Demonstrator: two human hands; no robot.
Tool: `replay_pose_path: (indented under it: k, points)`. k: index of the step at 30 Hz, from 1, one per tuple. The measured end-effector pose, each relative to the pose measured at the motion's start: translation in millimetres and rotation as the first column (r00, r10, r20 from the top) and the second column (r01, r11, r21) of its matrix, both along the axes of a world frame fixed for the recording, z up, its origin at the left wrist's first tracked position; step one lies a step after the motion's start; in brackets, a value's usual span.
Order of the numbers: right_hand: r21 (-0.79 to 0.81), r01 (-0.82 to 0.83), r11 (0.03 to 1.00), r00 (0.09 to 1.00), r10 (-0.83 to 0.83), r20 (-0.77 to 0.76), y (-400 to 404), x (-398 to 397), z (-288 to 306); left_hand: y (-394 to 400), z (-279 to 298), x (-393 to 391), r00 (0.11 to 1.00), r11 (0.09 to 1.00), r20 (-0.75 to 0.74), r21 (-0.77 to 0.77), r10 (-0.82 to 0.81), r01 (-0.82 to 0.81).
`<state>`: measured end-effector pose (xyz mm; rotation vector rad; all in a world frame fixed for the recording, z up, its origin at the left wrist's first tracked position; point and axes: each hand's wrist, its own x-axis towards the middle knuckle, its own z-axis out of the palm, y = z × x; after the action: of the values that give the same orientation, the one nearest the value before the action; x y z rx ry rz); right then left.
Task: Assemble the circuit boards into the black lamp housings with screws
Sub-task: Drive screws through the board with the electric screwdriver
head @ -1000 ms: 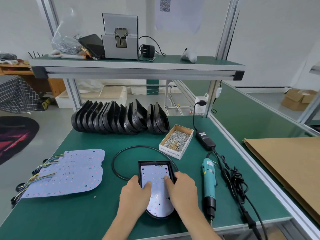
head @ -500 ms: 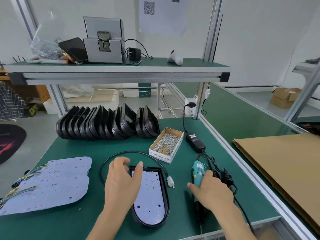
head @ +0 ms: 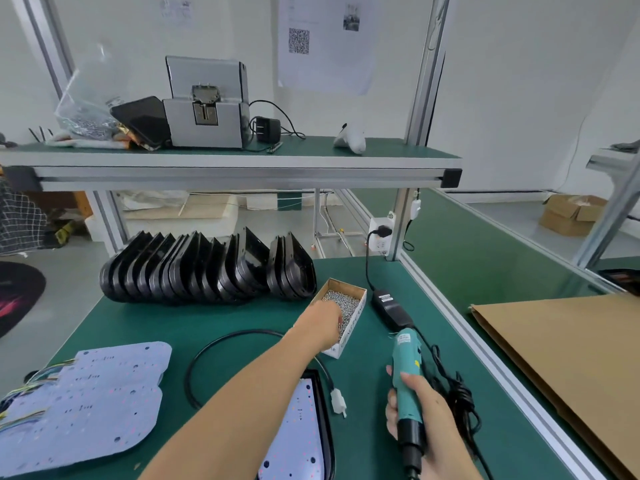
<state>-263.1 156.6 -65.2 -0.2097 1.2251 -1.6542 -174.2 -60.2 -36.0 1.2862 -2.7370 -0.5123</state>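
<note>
Our left hand (head: 323, 323) reaches into the small open cardboard box of silver screws (head: 341, 311) near the middle of the green tabletop (head: 214, 320); its fingers dip among the screws, and we cannot tell whether they have pinched one. Our right hand (head: 424, 410) grips the teal electric screwdriver (head: 407, 379) with curled fingers, its black tip pointing towards the front edge; the black power adapter (head: 391, 306) lies just behind it, near the right edge. The black lamp housing with the white circuit board seated inside (head: 304, 431) rests at the front edge, partly hidden by our left forearm; its black cable (head: 207, 358) loops behind it and ends in a white plug (head: 337, 401). A row of upright empty black housings (head: 207, 268) lines the rear edge; a stack of loose white circuit boards (head: 86, 403) sits at the front left corner.
</note>
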Motion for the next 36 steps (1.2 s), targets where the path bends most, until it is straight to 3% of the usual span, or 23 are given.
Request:
replay_pose_path:
  k: [6,10,16,19,21,24,26,28,30,32,34,36]
  points:
    - [-0.043,0.025,0.999,0.999,-0.026,-0.035,-4,2,-13,-12,-3,-11,0.994,0.998,0.103,-0.046,-0.042,0.047]
    - [-0.062,0.045,0.997,0.991,-0.052,-0.125,-3,8,-14,-9,-5,-9,0.997,0.998,0.074,-0.050,-0.021,0.025]
    - [-0.088,0.065,0.994,0.991,-0.075,-0.112,-2,11,-15,-12,-7,-5,0.999,0.998,-0.001,-0.037,0.052,-0.052]
    - [-0.093,0.081,0.992,0.989,-0.092,-0.115,-3,13,-13,-11,-5,-1,0.989,0.995,-0.104,0.026,0.102,-0.099]
    - [-0.101,0.085,0.991,0.989,-0.096,-0.113,-2,15,-11,-13,-3,4,0.930,0.978,-0.314,0.144,0.190,-0.152]
    - [-0.148,0.105,0.983,0.992,-0.114,-0.058,-4,21,-5,-6,3,15,0.657,0.842,-0.596,0.528,0.462,-0.114]
    - [-0.208,0.134,0.969,0.990,-0.140,-0.018,-7,29,2,3,7,24,0.476,0.645,-0.597,0.760,0.646,0.077]
    - [-0.299,0.167,0.939,0.986,-0.166,0.029,-13,37,14,15,11,38,0.368,0.431,-0.507,0.860,0.779,0.272]
    - [-0.386,0.220,0.896,0.975,-0.191,0.115,-20,46,28,29,15,59,0.307,0.285,-0.429,0.862,0.849,0.419]
    - [-0.445,0.272,0.853,0.957,-0.193,0.216,-27,55,43,45,20,83,0.269,0.197,-0.381,0.828,0.885,0.525]
    - [-0.500,0.286,0.817,0.948,-0.168,0.269,-33,61,58,61,24,104,0.252,0.165,-0.359,0.808,0.898,0.565]
    - [-0.560,0.281,0.779,0.949,-0.138,0.285,-37,65,71,75,27,124,0.255,0.188,-0.382,0.809,0.888,0.557]
